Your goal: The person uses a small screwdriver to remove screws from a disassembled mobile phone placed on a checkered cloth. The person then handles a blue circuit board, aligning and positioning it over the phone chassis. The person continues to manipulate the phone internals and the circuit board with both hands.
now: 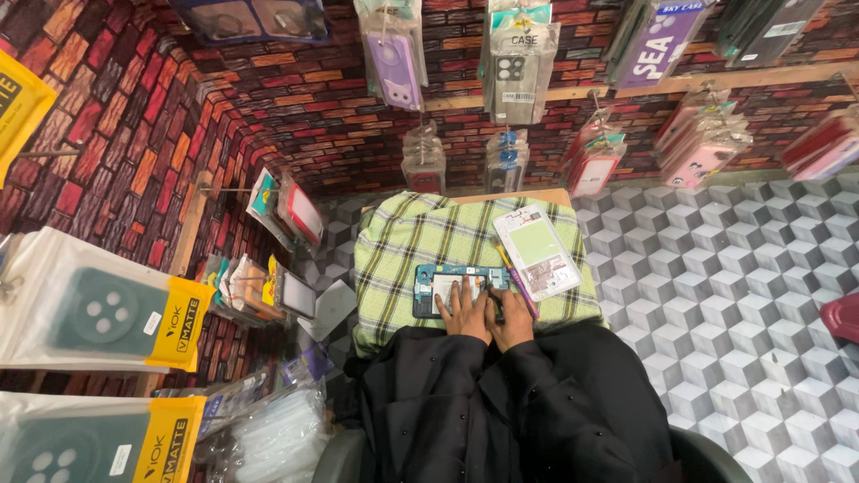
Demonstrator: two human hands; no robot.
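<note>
Grip: left hand [463,312] pressed flat on opened phone [459,287]; right hand [512,318] pinching a thin tool [497,302], apparently.
Handling: phone looks light, rigid, fragile; hold its edges.
Right of grip: tray [538,251] on checked cloth [420,237].

Checked cloth [403,241] lies bare left of the opened phone [452,288]; the white tray [537,250] blocks the right; hanging cases [506,161] crowd the far edge.

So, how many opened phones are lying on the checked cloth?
2: a blue opened phone under both hands, the left hand and right hand; a white one beside it, farther right. Others may be hidden.
</note>
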